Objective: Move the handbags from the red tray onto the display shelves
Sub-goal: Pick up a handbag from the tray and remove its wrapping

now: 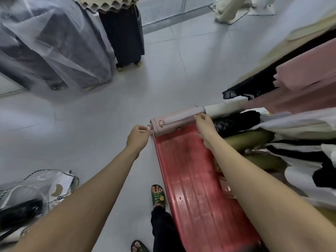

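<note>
l hand point(139, 137) pinches, r hand point(203, 122) grips pale pink leather handbag point(174, 120) at long red plastic tray point(190, 179) end; prob not shelved yet.

The right arm point(254, 179) hides most of a pink bag point(223, 184) in the tray point(190, 179), and the bottom edge cuts off the tray's near end. The clothes point(300, 79) at the right are blurred and cut off by the edge. The suitcase point(54, 42) under the plastic is not clear.
</note>
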